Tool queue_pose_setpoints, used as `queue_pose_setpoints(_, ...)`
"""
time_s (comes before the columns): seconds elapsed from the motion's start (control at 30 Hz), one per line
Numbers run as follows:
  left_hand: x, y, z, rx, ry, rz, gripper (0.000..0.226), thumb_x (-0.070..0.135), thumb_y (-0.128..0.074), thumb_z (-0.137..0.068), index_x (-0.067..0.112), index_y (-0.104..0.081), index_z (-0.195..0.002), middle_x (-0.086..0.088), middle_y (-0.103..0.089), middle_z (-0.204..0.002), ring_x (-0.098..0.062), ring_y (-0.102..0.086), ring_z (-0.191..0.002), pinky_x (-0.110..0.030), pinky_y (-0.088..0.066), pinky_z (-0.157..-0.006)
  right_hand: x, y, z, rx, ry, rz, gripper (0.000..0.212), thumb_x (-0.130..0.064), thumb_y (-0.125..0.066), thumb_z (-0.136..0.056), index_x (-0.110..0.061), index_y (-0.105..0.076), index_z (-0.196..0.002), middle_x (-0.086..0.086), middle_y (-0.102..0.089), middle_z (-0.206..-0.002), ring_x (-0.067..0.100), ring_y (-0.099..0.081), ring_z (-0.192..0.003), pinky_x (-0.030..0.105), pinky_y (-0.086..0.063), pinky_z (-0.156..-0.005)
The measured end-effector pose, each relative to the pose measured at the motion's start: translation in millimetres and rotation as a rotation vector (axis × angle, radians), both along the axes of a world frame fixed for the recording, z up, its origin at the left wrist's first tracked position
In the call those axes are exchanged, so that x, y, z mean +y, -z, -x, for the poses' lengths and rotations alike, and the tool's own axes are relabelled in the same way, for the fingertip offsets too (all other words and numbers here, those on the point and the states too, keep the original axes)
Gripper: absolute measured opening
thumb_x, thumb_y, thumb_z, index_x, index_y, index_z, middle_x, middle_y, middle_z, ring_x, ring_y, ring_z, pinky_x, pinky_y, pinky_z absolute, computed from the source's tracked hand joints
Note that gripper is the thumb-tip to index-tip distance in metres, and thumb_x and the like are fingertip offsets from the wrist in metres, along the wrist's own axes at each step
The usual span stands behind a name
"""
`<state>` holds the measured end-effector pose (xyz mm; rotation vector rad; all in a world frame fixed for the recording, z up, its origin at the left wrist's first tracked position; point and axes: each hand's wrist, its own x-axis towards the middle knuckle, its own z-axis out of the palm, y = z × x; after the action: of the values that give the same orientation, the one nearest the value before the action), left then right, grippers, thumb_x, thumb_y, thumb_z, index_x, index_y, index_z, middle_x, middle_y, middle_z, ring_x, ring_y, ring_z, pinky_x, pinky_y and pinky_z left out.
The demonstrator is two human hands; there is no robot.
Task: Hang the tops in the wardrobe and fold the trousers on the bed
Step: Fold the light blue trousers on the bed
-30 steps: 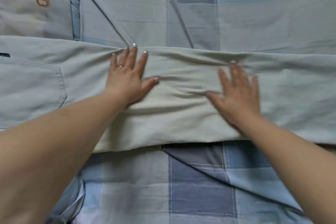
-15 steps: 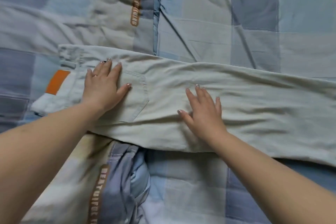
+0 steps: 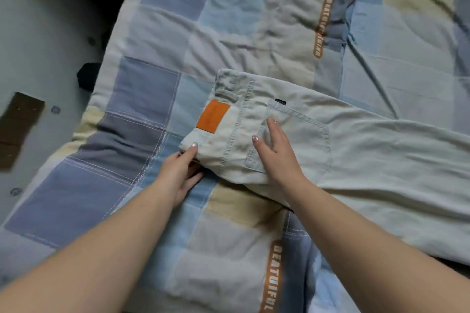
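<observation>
Head view only. Pale grey-green trousers (image 3: 368, 160) lie flat on the bed (image 3: 157, 40), waistband end toward frame left, legs running off the right edge. Back side up: rear pocket (image 3: 302, 140) visible, orange patch (image 3: 213, 115) on the waistband, small dark tag (image 3: 280, 102) just above the pocket, belt loop (image 3: 227, 94) near the top corner.

Left hand (image 3: 181, 175) at the near waistband corner. Thumb on top of the fabric edge, fingers tucked under it, so the left grip is pinching the trousers' corner. The corner looks slightly lifted off the bed.

Right hand (image 3: 278, 154) rests on the trousers over the pocket's left edge. Fingers are mostly straight and spread, palm down, pressing the cloth flat; right grip is not curled round anything. Forearm crosses the lower edge of the trousers.

Bed is covered by a checked quilt in blue, grey, cream and pale yellow squares, creased. Orange lettered strip (image 3: 274, 277) reading "BEAUTUIFUL" runs along the quilt near bottom centre; a second lettered strip (image 3: 322, 26) sits further up, text partly blurred.

Left of the bed, pale floor (image 3: 38, 33). On it a brown flat piece (image 3: 17, 124) and a dark object (image 3: 87, 75) at the bed's edge; cannot tell what either is. Small round spots on the floor, unclear.
</observation>
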<state>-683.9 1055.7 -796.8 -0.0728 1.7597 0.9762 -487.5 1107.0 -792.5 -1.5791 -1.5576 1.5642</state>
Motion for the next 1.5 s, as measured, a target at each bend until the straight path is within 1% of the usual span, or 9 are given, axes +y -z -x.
queue_pose_setpoints(0.17,10,2,-19,-0.230,-0.228,-0.202,0.040,0.018,-0.064,-0.089,0.010,-0.056,-0.128,-0.012,-0.066,-0.120,-0.026,-0.063,-0.109,-0.042,-0.054,-0.081,3,6,2,-0.054,-0.056,0.031,0.060,-0.030,-0.048,-0.098,-0.017,-0.021,-0.150,-0.002,-0.014,-0.159,0.009,-0.008,-0.146,0.025,-0.007,-0.116)
queue_pose_setpoints(0.33,20,-35,-43,-0.162,-0.207,-0.349,0.020,0.001,-0.064,-0.084,0.007,-0.067,-0.103,-0.016,-0.070,-0.110,-0.024,-0.069,-0.096,-0.046,-0.051,-0.094,14,-17,-8,0.182,0.077,0.193,0.057,-0.029,-0.051,-0.097,-0.017,-0.029,-0.148,-0.005,-0.028,-0.154,0.000,-0.026,-0.136,0.010,-0.023,-0.107)
queue_pose_setpoints(0.47,21,-86,-82,-0.030,0.169,-0.437,0.039,0.003,-0.071,-0.071,0.004,-0.067,-0.110,-0.015,-0.070,-0.111,-0.028,-0.066,-0.105,-0.044,-0.050,-0.095,28,-55,-38,0.383,0.195,0.412,0.051,-0.046,-0.053,-0.091,-0.028,-0.045,-0.138,-0.010,-0.043,-0.145,0.009,-0.040,-0.133,0.037,-0.034,-0.108)
queue_pose_setpoints(0.67,26,-129,-182,0.498,0.962,-0.677,0.015,0.003,-0.061,-0.077,0.017,-0.062,-0.084,-0.003,-0.056,-0.083,-0.004,-0.054,-0.074,-0.022,-0.042,-0.072,51,-120,-122,0.591,0.098,0.603,0.066,-0.058,-0.062,-0.071,-0.022,-0.058,-0.127,0.004,-0.066,-0.122,0.023,-0.062,-0.114,0.044,-0.050,-0.094)
queue_pose_setpoints(0.77,17,-124,-239,0.711,1.237,-0.731,0.033,0.002,-0.060,-0.079,0.011,-0.070,-0.110,-0.008,-0.053,-0.091,-0.024,-0.054,-0.086,-0.037,-0.045,-0.076,48,-134,-181,0.548,0.125,0.582,0.044,-0.040,-0.068,-0.079,-0.018,-0.062,-0.116,0.007,-0.072,-0.107,0.025,-0.070,-0.097,0.035,-0.058,-0.075)
queue_pose_setpoints(0.9,-3,-121,-334,0.928,1.459,-0.713,0.066,0.013,-0.062,-0.075,0.026,-0.050,-0.138,-0.005,-0.050,-0.100,-0.028,-0.050,-0.097,-0.035,-0.040,-0.081,33,-133,-267,0.304,0.283,0.441,0.014,0.000,-0.056,-0.090,-0.011,-0.061,-0.098,0.004,-0.070,-0.069,0.012,-0.068,-0.057,0.021,-0.050,-0.046)
queue_pose_setpoints(1.07,-27,-114,-438,0.900,1.548,-0.761,0.073,0.002,-0.065,-0.062,0.019,-0.054,-0.133,-0.007,-0.054,-0.097,-0.031,-0.053,-0.089,-0.038,-0.046,-0.072,6,-116,-380,0.250,0.372,0.439,0.033,0.007,-0.046,-0.091,-0.016,-0.058,-0.112,0.012,-0.071,-0.096,0.024,-0.069,-0.077,0.033,-0.057,-0.063)
queue_pose_setpoints(1.27,-47,-85,-562,0.783,1.628,-0.794,0.076,0.002,-0.059,-0.065,0.018,-0.049,-0.139,-0.009,-0.053,-0.102,-0.032,-0.052,-0.093,-0.039,-0.045,-0.078,-22,-83,-511,0.280,0.500,0.423,0.037,0.007,-0.046,-0.092,-0.022,-0.054,-0.114,0.001,-0.071,-0.091,0.012,-0.071,-0.071,0.024,-0.055,-0.055)
queue_pose_setpoints(1.5,-67,-48,-704,0.701,1.732,-0.803,0.073,0.009,-0.063,-0.073,0.023,-0.043,-0.142,-0.008,-0.051,-0.112,-0.031,-0.048,-0.100,-0.036,-0.038,-0.085,-52,-48,-654,0.164,0.555,0.353,0.044,0.004,-0.047,-0.092,-0.024,-0.049,-0.126,-0.003,-0.068,-0.100,0.016,-0.066,-0.092,0.029,-0.054,-0.075)
